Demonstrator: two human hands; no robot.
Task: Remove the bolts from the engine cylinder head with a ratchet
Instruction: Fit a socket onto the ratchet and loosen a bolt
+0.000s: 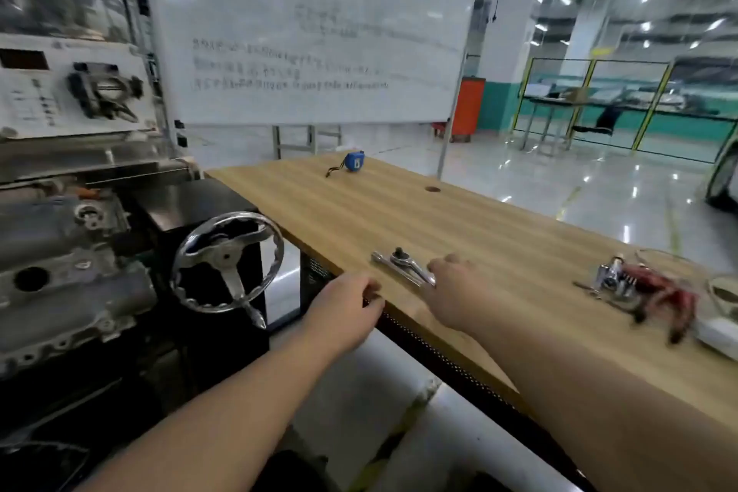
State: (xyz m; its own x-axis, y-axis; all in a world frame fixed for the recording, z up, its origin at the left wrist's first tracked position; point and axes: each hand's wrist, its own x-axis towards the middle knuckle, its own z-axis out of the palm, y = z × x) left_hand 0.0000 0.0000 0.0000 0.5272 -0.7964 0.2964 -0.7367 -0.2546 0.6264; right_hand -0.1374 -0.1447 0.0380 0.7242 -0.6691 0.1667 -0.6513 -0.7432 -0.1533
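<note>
Two bare forearms enter from 6 o'clock, both cut off by the lower edge. The left hand [347, 302] rests at the near edge of the wooden table [499, 252], fingers loosely curled and holding nothing. The right hand [455, 292] lies on the table over the handle end of one ratchet [401, 266]; its fingertips hide the handle, so whether they grip it cannot be told. The ratchet's head points toward 10 o'clock. At 3 o'clock a blurred cluster of metal and red tools [639, 288] lies on the table, its count unreadable. At 9 o'clock stands the engine cylinder head [60, 264], motion-blurred and cut off at the left; its bolts cannot be made out. One chrome handwheel [227, 262] sits beside it. Toward 12 o'clock, one blue tape measure [354, 162] rests on the far table, before one whiteboard [311, 32] with illegible writing.
</note>
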